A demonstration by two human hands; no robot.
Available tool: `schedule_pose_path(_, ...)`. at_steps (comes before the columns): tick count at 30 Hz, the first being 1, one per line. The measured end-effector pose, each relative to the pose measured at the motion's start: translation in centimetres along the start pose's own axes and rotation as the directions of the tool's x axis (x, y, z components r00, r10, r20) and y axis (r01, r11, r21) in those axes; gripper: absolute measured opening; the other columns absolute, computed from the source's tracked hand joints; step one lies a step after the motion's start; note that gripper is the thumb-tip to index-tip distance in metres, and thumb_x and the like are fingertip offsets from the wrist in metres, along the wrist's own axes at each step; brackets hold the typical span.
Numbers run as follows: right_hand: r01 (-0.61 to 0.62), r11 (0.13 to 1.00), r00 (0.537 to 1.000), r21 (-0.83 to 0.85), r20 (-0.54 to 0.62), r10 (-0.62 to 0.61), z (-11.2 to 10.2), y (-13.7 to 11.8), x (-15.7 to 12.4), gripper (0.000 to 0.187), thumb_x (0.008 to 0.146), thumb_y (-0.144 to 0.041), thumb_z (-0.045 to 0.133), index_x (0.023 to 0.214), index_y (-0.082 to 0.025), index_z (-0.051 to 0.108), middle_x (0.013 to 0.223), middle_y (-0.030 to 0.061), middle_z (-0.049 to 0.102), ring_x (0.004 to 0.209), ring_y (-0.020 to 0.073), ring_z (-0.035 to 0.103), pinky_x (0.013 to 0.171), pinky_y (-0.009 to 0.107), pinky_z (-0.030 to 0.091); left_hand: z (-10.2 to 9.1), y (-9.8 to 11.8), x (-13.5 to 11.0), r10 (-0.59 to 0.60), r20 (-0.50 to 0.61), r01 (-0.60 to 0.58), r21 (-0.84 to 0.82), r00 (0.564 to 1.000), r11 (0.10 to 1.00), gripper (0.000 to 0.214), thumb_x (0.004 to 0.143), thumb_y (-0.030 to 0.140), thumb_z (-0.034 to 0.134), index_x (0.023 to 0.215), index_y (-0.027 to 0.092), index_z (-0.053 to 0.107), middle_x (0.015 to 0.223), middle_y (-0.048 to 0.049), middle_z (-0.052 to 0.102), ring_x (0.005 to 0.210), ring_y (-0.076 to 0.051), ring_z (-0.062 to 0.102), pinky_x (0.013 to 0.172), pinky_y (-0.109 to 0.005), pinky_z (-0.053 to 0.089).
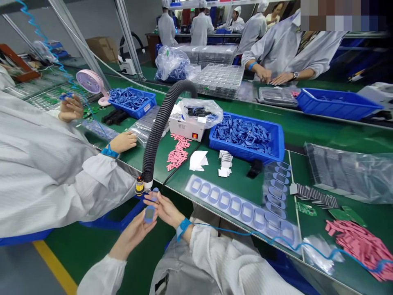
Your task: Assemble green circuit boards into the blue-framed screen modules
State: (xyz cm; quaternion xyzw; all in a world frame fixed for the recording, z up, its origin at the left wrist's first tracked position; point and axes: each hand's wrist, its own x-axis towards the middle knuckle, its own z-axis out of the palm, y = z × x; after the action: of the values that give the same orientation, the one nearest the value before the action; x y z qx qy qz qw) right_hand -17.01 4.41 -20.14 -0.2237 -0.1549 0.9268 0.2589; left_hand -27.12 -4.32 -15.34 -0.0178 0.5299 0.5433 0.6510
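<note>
My left hand (135, 232) grips a blue oval casing with a grey window (149, 214) between thumb and fingers. Just above it, my right hand (167, 209), a blue strap around its wrist, pinches a second bluish oval piece (155, 194); the fingers partly cover it. Both hands are close together in front of the table edge, below the mouth of a black corrugated hose (152, 151). A small yellow-and-black device (139, 186) is beside the hose mouth. On the table to the right lies a clear strip with a row of oval pieces (225, 200).
A blue bin (278, 143) holds many blue casings. Pink strips (178, 153), white sheets (199, 159) and a white box (184, 128) stand nearby. Pink pieces (359, 246) and a bagged stack (346, 172) lie right. A co-worker's hand (123, 142) rests left; others work across the table.
</note>
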Motion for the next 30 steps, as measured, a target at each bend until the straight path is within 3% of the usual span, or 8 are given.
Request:
schedule_pose_path(5, -0.098, 0.994, 0.990, 0.055, 0.102, 0.092, 3.5, 0.0, 0.4, 0.042, 0.089, -0.049, 0.048, 0.105, -0.013, 0.061, 0.111, 0.0123, 0.066, 0.100, 0.0181, 0.065, 0.090, 0.034, 0.046, -2.4, -2.1, -4.6, -0.013, -0.009, 0.013, -0.016, 1.000, 1.000, 0.019, 0.075, 0.006, 0.068, 0.091, 0.016, 0.070, 0.083, -0.0088, 0.078, 0.070, -0.018, 0.074, 0.069, -0.025, 0.058)
schedule_pose_path(8, -0.143, 0.989, 0.987, 0.045, 0.085, 0.139, 2.9, 0.9, -1.5, 0.042, 0.086, -0.049, 0.053, 0.104, -0.012, 0.062, 0.107, 0.0129, 0.068, 0.097, 0.0176, 0.066, 0.090, 0.033, 0.046, -2.0, -3.3, -5.8, -0.023, 0.016, 0.023, -0.037, 1.000, 0.999, 0.016, 0.070, 0.012, 0.074, 0.086, 0.018, 0.073, 0.081, -0.0081, 0.078, 0.067, -0.019, 0.073, 0.067, -0.025, 0.058)
schedule_pose_path(12, -0.164, 0.986, 0.986, 0.031, 0.007, 0.164, 0.8, 0.8, -6.3, 0.044, 0.078, -0.048, 0.065, 0.096, -0.007, 0.065, 0.094, 0.0143, 0.071, 0.085, 0.0180, 0.069, 0.085, 0.033, 0.048, 0.4, -4.2, -6.2, -0.024, 0.068, 0.030, -0.082, 0.997, 0.996, 0.018, 0.064, 0.022, 0.080, 0.081, 0.019, 0.074, 0.077, -0.0048, 0.078, 0.067, -0.018, 0.072, 0.071, -0.027, 0.057)
schedule_pose_path(16, -0.055, 0.996, 0.996, 0.071, -0.072, 0.060, 0.7, -2.8, -12.2, 0.046, 0.076, -0.051, 0.065, 0.096, -0.009, 0.065, 0.094, 0.0129, 0.071, 0.083, 0.0177, 0.069, 0.084, 0.033, 0.049, 4.7, -4.2, -6.9, 0.018, 0.159, 0.011, -0.181, 0.987, 0.983, 0.025, 0.062, 0.026, 0.082, 0.086, 0.024, 0.074, 0.081, -0.0015, 0.078, 0.071, -0.016, 0.072, 0.072, -0.027, 0.058)
schedule_pose_path(19, 0.066, 0.994, 0.989, 0.088, -0.137, -0.053, 1.7, -6.9, -16.5, 0.042, 0.077, -0.053, 0.062, 0.098, -0.016, 0.065, 0.105, 0.0098, 0.070, 0.094, 0.0157, 0.067, 0.086, 0.029, 0.049, 9.2, -4.1, -7.8, 0.042, 0.218, 0.008, -0.222, 0.975, 0.975, 0.026, 0.062, 0.028, 0.082, 0.087, 0.025, 0.074, 0.083, -0.0011, 0.078, 0.070, -0.016, 0.073, 0.070, -0.025, 0.059)
schedule_pose_path(22, 0.181, 0.982, 0.969, 0.062, -0.184, -0.167, 3.0, -10.4, -20.3, 0.041, 0.073, -0.056, 0.065, 0.092, -0.019, 0.068, 0.100, 0.0085, 0.072, 0.088, 0.0151, 0.069, 0.079, 0.027, 0.053, 14.0, -4.6, -8.7, 0.056, 0.311, 0.035, -0.280, 0.949, 0.959, 0.026, 0.064, 0.028, 0.080, 0.089, 0.025, 0.073, 0.086, -0.0001, 0.078, 0.071, -0.014, 0.073, 0.070, -0.022, 0.058)
schedule_pose_path(25, 0.309, 0.950, 0.913, 0.039, -0.292, -0.284, 3.8, -12.5, -23.4, 0.036, 0.069, -0.056, 0.068, 0.083, -0.023, 0.071, 0.087, 0.0051, 0.073, 0.075, 0.0129, 0.070, 0.068, 0.024, 0.056, 18.4, -5.7, -9.7, 0.020, 0.425, 0.135, -0.331, 0.905, 0.934, 0.017, 0.073, 0.026, 0.074, 0.089, 0.023, 0.073, 0.088, 0.0011, 0.078, 0.075, -0.012, 0.072, 0.072, -0.019, 0.057)
schedule_pose_path(30, 0.468, 0.871, 0.753, -0.148, -0.449, -0.481, 3.9, -14.5, -26.5, 0.035, 0.066, -0.057, 0.070, 0.078, -0.025, 0.072, 0.075, 0.0053, 0.073, 0.066, 0.0142, 0.070, 0.055, 0.022, 0.056, 23.1, -7.0, -11.4, -0.054, 0.520, 0.259, -0.330, 0.852, 0.908, 0.018, 0.087, 0.028, 0.058, 0.092, 0.017, 0.071, 0.092, -0.0013, 0.077, 0.084, -0.011, 0.071, 0.079, -0.019, 0.055)
